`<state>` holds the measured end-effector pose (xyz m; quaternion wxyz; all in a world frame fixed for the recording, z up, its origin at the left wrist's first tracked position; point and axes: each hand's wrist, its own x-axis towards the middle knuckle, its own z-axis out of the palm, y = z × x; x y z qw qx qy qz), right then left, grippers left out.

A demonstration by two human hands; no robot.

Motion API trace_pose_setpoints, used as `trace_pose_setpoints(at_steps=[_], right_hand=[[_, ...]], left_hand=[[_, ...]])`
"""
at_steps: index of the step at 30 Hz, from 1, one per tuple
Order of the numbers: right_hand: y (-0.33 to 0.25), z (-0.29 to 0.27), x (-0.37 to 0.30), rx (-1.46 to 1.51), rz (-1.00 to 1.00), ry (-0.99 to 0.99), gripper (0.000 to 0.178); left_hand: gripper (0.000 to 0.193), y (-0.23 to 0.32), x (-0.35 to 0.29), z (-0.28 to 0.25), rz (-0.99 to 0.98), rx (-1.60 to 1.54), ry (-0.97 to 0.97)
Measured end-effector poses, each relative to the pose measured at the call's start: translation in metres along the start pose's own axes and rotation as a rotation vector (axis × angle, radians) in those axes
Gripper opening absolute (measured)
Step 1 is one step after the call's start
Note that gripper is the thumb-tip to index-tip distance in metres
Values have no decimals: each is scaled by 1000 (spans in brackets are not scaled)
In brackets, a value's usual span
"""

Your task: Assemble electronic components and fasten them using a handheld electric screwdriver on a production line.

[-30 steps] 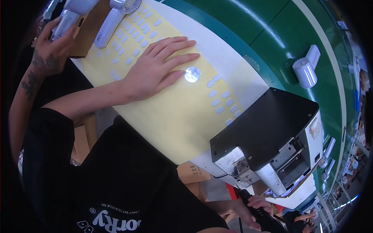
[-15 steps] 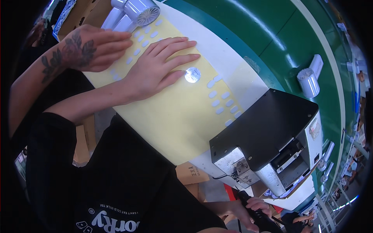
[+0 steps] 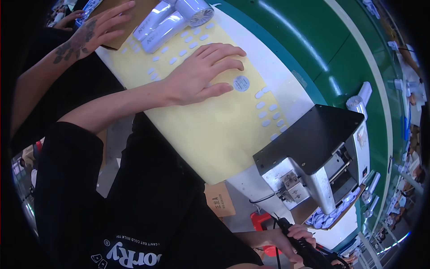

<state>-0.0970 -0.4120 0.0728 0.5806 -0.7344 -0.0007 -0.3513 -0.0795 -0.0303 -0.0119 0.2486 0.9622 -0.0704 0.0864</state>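
My left hand (image 3: 197,76) rests palm down on a yellow sheet (image 3: 210,139), fingers apart and lightly bent, holding nothing. Just beyond its thumb is a round silver sticker (image 3: 241,83). Small pale oval stickers (image 3: 273,107) lie in rows at the sheet's right and far left. At the lower right, my right hand (image 3: 286,244) is wrapped round a black corded tool with a thin tip, which looks like an electric screwdriver (image 3: 310,256). White hair-dryer-shaped devices (image 3: 192,15) lie at the sheet's far end.
A black-topped metal machine (image 3: 309,139) stands right of the sheet. Behind it is a box of white parts (image 3: 331,215). A red stool (image 3: 260,222) shows below. Green conveyor (image 3: 291,49) carries more devices. A co-worker's tattooed hand (image 3: 96,33) is by a cardboard box.
The co-worker's tattooed hand has moved off the sheet toward the box, and the devices there show more fully. My view has shifted a little; my left hand stays beside the round sticker.
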Motion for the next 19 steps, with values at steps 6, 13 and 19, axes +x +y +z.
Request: trace_pose_setpoints(at_steps=[6,13,19], right_hand=[[-18,-10,4,107,0,-84,68],[22,-17,-15,246,57,-54,66],[-7,-27,-7,896,678,152,60]], left_hand=[[42,-4,-14,-14,68,-317,154],[28,25,-37,-15,338,-314,330],[31,148,-71,-91,809,-839,237]])
